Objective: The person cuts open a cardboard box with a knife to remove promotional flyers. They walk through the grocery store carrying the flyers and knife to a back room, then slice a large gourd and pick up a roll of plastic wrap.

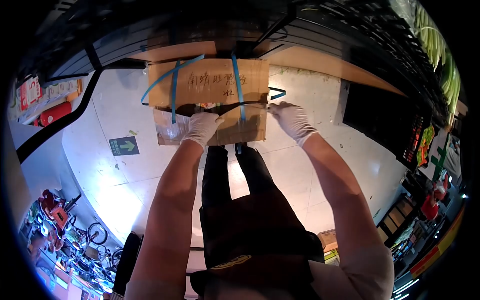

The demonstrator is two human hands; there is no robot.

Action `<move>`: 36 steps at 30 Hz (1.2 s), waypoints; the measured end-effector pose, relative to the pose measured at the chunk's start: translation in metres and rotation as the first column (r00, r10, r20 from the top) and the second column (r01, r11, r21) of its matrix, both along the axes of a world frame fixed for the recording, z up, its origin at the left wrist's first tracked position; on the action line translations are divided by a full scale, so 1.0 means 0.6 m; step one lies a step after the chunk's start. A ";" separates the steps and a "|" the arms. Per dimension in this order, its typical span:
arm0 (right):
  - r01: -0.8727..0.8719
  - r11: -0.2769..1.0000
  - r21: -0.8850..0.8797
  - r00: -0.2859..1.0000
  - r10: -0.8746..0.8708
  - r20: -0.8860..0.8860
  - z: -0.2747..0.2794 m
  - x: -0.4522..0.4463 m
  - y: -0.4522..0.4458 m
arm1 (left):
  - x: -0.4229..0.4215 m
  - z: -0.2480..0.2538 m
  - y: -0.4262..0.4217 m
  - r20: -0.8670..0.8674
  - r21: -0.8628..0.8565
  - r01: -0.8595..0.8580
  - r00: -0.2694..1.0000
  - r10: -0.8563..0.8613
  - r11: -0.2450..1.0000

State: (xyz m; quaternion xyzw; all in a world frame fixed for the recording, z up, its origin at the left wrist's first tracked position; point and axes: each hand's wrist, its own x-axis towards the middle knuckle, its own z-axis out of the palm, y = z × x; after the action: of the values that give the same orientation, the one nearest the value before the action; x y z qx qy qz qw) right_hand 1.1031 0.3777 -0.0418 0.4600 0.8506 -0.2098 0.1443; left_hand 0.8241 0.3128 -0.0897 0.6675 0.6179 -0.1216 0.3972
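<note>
A cardboard box (pixel 210 82) with black handwriting on its far flap sits on the floor in front of my feet. Its lid is parted along the middle seam, and a little of the contents shows through the dark gap. White-gloved, my left hand (pixel 202 126) curls its fingers over the near flap (pixel 245 127). My right hand (pixel 292 120), also gloved, is closed at the box's right edge, pinching the end of a pale strip (pixel 254 106) that looks like packing tape. Blue strapping (pixel 237 75) crosses the box, with loose ends curling out at both sides.
Dark shelving (pixel 320 35) rises behind the box. A black crate (pixel 385 120) stands to the right, with bundled green vegetables (pixel 435 45) above it. On the left are a black bent rail (pixel 65 117) and a floor sign with an arrow (pixel 124 146). Bicycles (pixel 97 234) appear at lower left.
</note>
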 end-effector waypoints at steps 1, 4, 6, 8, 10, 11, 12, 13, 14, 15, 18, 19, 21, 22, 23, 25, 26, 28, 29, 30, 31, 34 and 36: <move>-0.009 1.000 0.017 0.998 0.008 0.057 -0.001 0.035 0.005 | -0.001 0.000 -0.005 0.017 -0.008 0.014 1.000 -0.013 1.000; 0.139 0.990 -0.023 0.980 -0.134 0.147 0.067 0.109 0.012 | -0.004 0.020 -0.046 0.021 0.004 0.081 0.996 -0.081 0.997; 0.286 0.956 -0.068 0.957 -0.289 -0.035 0.088 0.138 -0.002 | -0.002 0.033 -0.055 -0.009 0.055 0.099 0.995 -0.099 0.994; 0.435 0.874 -0.216 0.849 -0.478 -0.226 0.102 0.148 -0.038 | 0.008 0.049 -0.059 -0.047 0.056 0.084 0.996 -0.082 0.995; 0.529 0.727 -0.437 0.616 -0.684 -0.392 0.080 0.152 -0.074 | 0.005 0.042 -0.060 -0.037 0.053 0.090 0.995 -0.088 0.995; 0.561 0.742 -0.368 0.663 -0.668 -0.338 0.066 0.145 -0.090 | 0.004 0.035 -0.064 -0.030 0.059 0.082 0.996 -0.080 0.995; 0.644 0.659 -0.388 0.638 -0.743 -0.202 0.057 0.142 -0.106 | 0.004 0.029 -0.071 -0.020 0.063 0.077 0.997 -0.076 0.995; 0.722 0.496 -0.481 0.544 -0.838 -0.048 0.039 0.140 -0.119 | 0.005 0.027 -0.072 -0.010 0.061 0.061 0.998 -0.060 0.996; 0.767 0.336 -0.547 0.441 -0.895 0.069 0.042 0.127 -0.125 | 0.003 0.026 -0.069 -0.002 0.059 0.047 0.999 -0.047 0.997; 0.780 0.169 -0.603 0.291 -0.950 0.111 0.016 0.132 -0.147 | 0.003 0.027 -0.068 0.005 0.058 0.035 0.999 -0.036 0.998; 0.797 0.099 -0.596 0.263 -0.945 0.195 -0.018 0.131 -0.198 | 0.003 0.030 -0.066 0.006 0.071 0.033 0.999 -0.033 0.997; 0.806 0.155 -0.572 0.281 -0.950 0.139 -0.032 0.130 -0.216 | 0.005 0.038 -0.064 0.023 0.061 0.007 1.000 -0.009 0.998; 0.823 0.244 -0.513 0.331 -0.940 0.083 -0.044 0.121 -0.231 | 0.005 0.031 -0.067 -0.002 0.079 0.031 1.000 -0.031 0.996; 0.829 0.277 -0.485 0.346 -0.937 0.055 -0.044 0.110 -0.229 | 0.004 0.028 -0.069 -0.017 0.088 0.043 0.999 -0.042 0.995; 0.834 0.310 -0.456 0.361 -0.932 0.025 -0.041 0.097 -0.223 | 0.004 0.032 -0.069 -0.005 0.106 0.042 0.999 -0.041 0.994; 0.833 0.388 -0.394 0.417 -0.909 -0.012 -0.046 0.077 -0.214 | 0.006 0.039 -0.068 -0.023 0.095 0.050 0.999 -0.048 0.994; 0.826 0.422 -0.373 0.451 -0.892 -0.012 -0.045 0.069 -0.217 | 0.007 0.041 -0.068 -0.033 0.088 0.053 0.998 -0.050 0.995; 0.807 0.488 -0.333 0.517 -0.856 0.000 -0.035 0.057 -0.229 | 0.008 0.045 -0.073 -0.039 0.073 0.060 0.998 -0.057 0.996; 0.802 0.469 -0.370 0.522 -0.852 0.051 -0.030 0.059 -0.240 | 0.008 0.050 -0.074 -0.038 0.071 0.060 0.998 -0.057 0.996; 0.800 0.497 -0.334 0.537 -0.843 0.031 -0.024 0.061 -0.243 | 0.009 0.052 -0.071 -0.038 0.075 0.055 0.998 -0.052 0.996; 0.795 0.527 -0.301 0.556 -0.831 0.014 -0.017 0.063 -0.245 | 0.008 0.049 -0.071 -0.032 0.087 0.057 0.998 -0.055 0.995; 0.774 0.594 -0.220 0.608 -0.794 -0.004 -0.017 0.068 -0.253 | 0.003 0.042 -0.082 -0.022 0.085 0.082 0.997 -0.080 0.993; 0.741 0.650 -0.172 0.655 -0.755 -0.032 -0.029 0.074 -0.226 | 0.001 0.039 -0.082 -0.034 0.060 0.087 0.996 -0.085 0.994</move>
State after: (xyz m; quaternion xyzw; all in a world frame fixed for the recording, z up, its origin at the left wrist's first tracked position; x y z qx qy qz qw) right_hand 1.1472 0.2418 -0.0591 0.7469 0.5739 -0.3340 0.0344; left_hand 0.8247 0.2638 -0.0663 0.7035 0.5983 -0.1300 0.3609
